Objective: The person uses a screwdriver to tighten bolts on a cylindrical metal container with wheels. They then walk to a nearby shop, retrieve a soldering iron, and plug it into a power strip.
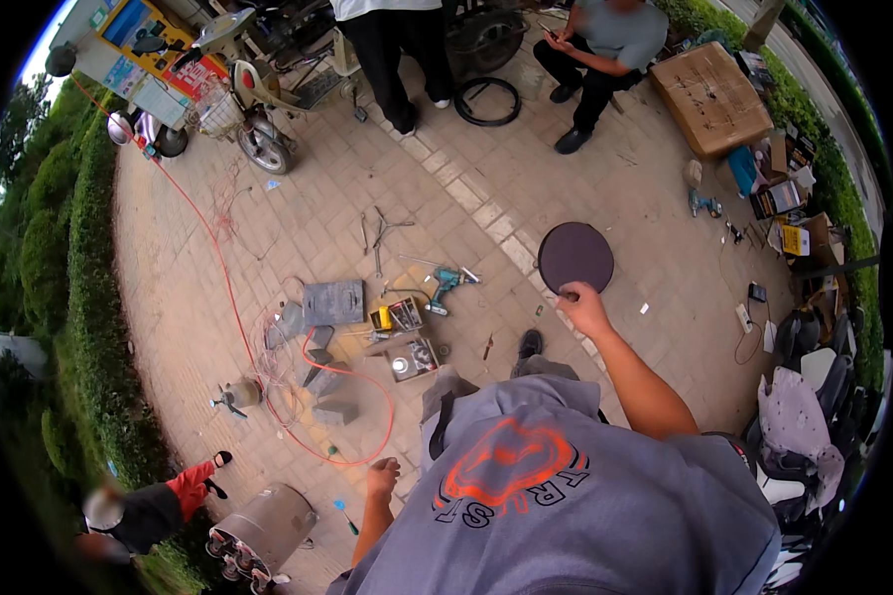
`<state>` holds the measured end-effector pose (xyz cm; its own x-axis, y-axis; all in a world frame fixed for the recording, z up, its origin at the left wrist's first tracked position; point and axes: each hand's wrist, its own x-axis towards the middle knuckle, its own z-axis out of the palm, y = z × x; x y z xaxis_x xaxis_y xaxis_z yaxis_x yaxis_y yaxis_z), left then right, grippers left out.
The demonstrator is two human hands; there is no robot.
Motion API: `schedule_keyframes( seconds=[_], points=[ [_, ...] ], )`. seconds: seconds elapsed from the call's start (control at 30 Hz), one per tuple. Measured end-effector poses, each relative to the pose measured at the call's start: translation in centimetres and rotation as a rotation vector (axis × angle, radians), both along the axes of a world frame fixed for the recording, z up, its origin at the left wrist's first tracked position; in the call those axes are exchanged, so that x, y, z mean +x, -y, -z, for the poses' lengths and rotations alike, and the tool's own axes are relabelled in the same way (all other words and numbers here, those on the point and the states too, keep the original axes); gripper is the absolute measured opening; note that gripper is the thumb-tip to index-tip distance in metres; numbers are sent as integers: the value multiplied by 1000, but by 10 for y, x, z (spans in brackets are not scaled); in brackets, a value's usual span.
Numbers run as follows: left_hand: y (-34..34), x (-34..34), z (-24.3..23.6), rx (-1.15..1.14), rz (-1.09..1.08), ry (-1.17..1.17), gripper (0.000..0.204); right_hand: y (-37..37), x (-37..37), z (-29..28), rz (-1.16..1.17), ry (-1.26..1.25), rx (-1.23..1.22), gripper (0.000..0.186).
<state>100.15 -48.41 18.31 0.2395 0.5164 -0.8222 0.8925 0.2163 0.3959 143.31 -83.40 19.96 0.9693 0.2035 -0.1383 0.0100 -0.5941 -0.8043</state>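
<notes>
My right hand (582, 304) is stretched out in front of me and grips the lower edge of a flat dark round disc (575, 256), held above the brick paving. Hanging loosely at my side, my left hand (382, 479) holds nothing, its fingers slightly curled. Below it on the ground lie an orange hose loop (367, 382) and a small teal-handled tool (346, 518). My grey shirt with an orange print (526, 476) fills the lower middle of the view.
A cordless drill (446, 286), small tool boxes (399, 317), grey metal plates (332, 301) and a cross wrench (382, 230) lie on the paving. A black tyre (487, 101), a scooter (253, 119) and a cardboard box (709, 97) stand farther off. Two people are at the far edge, another crouches at lower left.
</notes>
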Motion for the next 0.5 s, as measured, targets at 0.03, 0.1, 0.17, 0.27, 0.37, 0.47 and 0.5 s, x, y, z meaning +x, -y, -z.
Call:
schedule_keyframes(
  seconds=[0.03,0.1,0.17,0.27,0.37,0.47,0.5],
  points=[
    [4,19,-1,113,67,116,27,4,33,-34,22,65,82,25],
    [4,78,-33,349,178,306,26,-1,87,-122,126,235,267,21],
    [-8,152,-86,512,280,444,28,-8,119,-224,94,410,557,18],
    [-29,247,-218,781,309,734,26,-26,128,-355,-149,884,886,25],
    [-32,331,-346,943,321,1325,26,-28,130,-439,-382,1478,753,29],
    [-37,370,-445,1283,431,1822,43,-39,140,-478,-431,1701,617,30],
    [-43,384,-471,1344,485,1987,51,-45,143,-486,-432,1742,564,30]
  ],
)
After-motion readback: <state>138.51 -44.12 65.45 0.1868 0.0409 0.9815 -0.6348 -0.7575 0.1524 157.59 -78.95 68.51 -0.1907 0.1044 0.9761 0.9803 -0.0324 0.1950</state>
